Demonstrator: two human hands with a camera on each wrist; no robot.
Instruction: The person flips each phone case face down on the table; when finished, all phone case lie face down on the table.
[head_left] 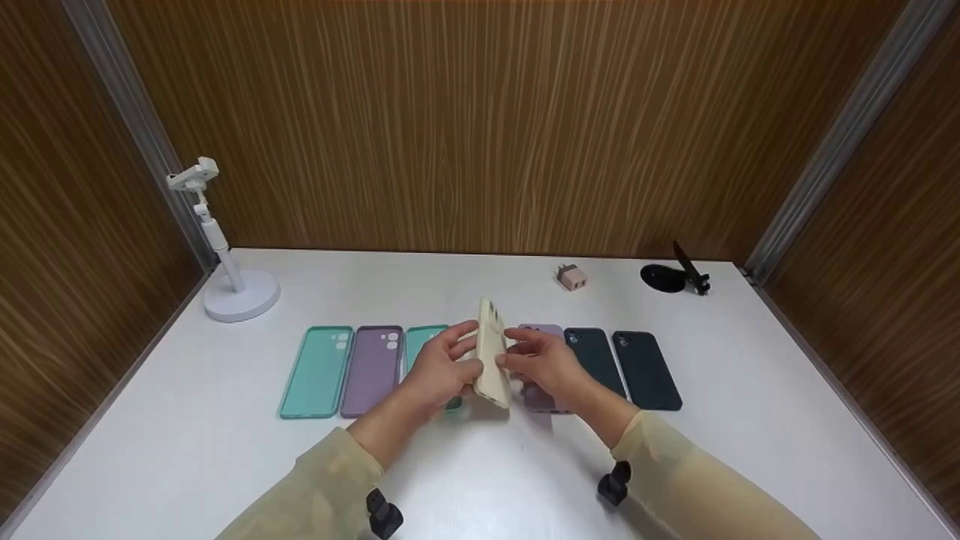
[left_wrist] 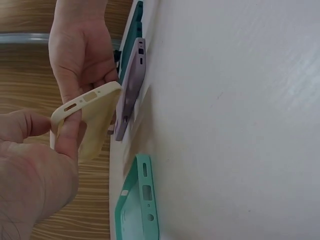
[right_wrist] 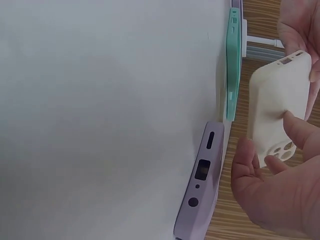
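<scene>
A cream phone case (head_left: 491,364) is held up on edge above the table, between both hands. My left hand (head_left: 442,367) pinches its long side, with a finger reaching inside the hollow shell in the left wrist view. My right hand (head_left: 551,367) has its thumb against the back and fingers at the camera-hole end, as the right wrist view shows. Beneath the left hand lies a teal phone case (head_left: 424,335), partly covered by it. A lilac phone case (head_left: 545,403) lies under the right hand, partly hidden too.
Left in the row lie another teal case (head_left: 315,375) and a purple case (head_left: 371,371); right are two dark cases (head_left: 596,360). Behind stand a white phone stand (head_left: 241,296), a pink charger plug (head_left: 571,277) and a black stand (head_left: 664,278). Wood-grain panels (head_left: 480,127) enclose the table.
</scene>
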